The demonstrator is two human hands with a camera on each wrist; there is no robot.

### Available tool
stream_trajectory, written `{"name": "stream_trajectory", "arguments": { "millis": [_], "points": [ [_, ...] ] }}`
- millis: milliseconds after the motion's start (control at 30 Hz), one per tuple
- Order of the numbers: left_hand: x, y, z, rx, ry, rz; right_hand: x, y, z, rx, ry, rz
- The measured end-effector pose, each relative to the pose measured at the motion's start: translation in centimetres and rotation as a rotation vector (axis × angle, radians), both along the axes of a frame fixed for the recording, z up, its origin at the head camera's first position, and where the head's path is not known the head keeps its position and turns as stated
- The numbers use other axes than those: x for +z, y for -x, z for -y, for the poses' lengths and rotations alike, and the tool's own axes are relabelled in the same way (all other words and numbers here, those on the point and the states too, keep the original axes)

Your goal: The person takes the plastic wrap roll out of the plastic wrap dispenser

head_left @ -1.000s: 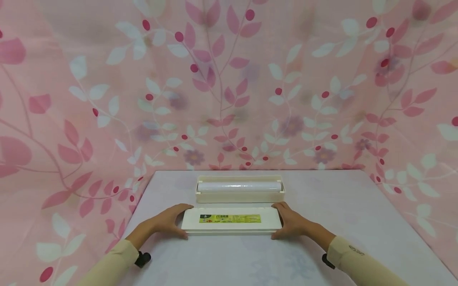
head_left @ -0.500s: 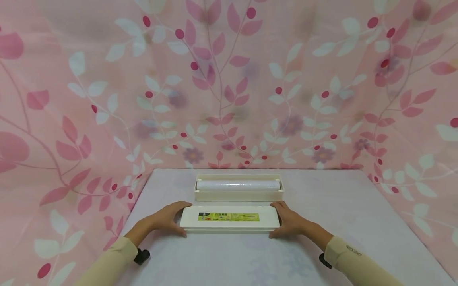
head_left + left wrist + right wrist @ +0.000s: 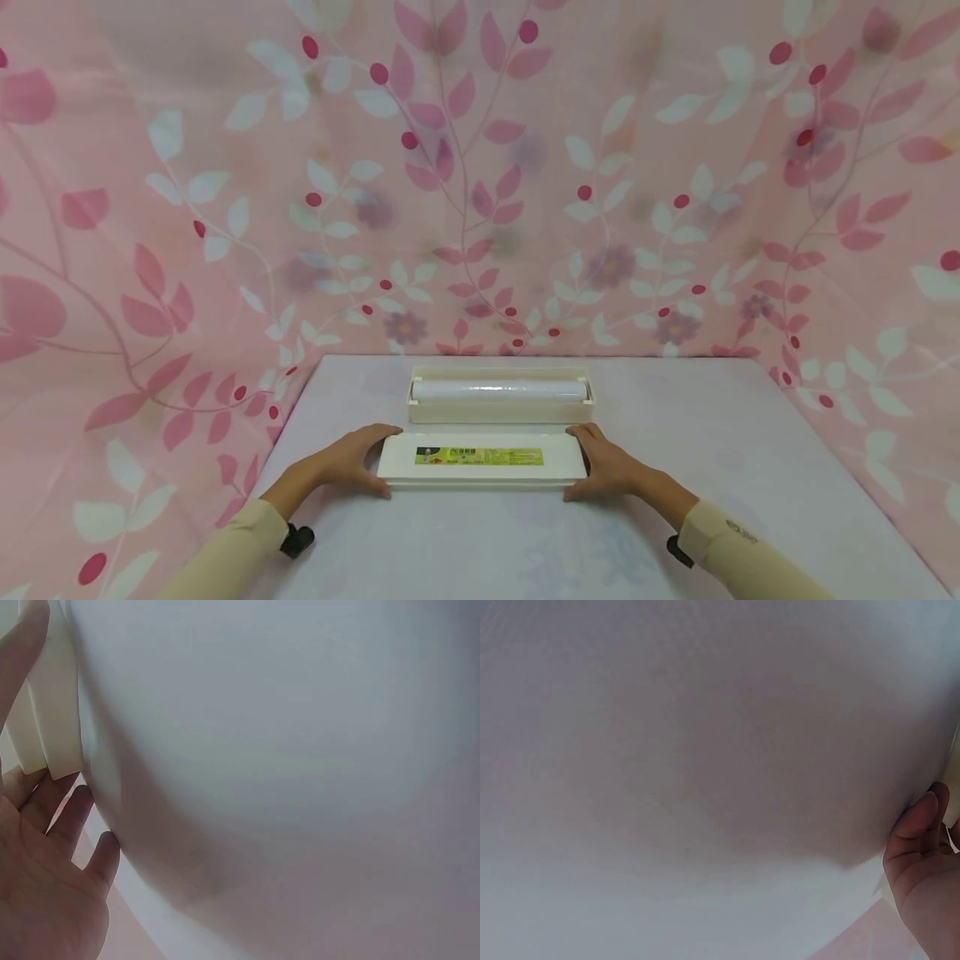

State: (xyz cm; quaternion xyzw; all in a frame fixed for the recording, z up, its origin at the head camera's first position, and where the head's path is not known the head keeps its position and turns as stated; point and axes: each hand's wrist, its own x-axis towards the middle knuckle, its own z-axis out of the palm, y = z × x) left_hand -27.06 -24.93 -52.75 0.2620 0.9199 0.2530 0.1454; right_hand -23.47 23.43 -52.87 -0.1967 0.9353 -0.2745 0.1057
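We grip the cream lid at its two ends, left hand and right hand curled around it, flat on the table just before the film-roll box.

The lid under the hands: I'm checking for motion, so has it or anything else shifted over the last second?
Nothing visibly changed. The left hand and right hand grip the ends of the lid flat on the table, with the open box and its roll behind.
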Motion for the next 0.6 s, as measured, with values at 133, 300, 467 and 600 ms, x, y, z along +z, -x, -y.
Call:
{"name": "stream_trajectory", "arguments": {
  "millis": [133, 300, 467, 600],
  "points": [
    [0.15, -0.02, -0.12, 0.009, -0.003, 0.002, 0.12, 0.12, -0.03, 0.001, -0.003, -0.010],
    [-0.02, -0.10, -0.18, 0.017, 0.003, 0.002, 0.27, 0.08, -0.10, -0.004, 0.000, -0.001],
    [0.00, -0.20, -0.10, 0.029, 0.014, -0.002, 0.22, 0.09, -0.04, -0.014, 0.016, 0.014],
    [0.18, -0.12, -0.07, 0.020, 0.023, 0.000, 0.01, 0.07, 0.01, -0.026, 0.014, 0.017]
  ]
}}
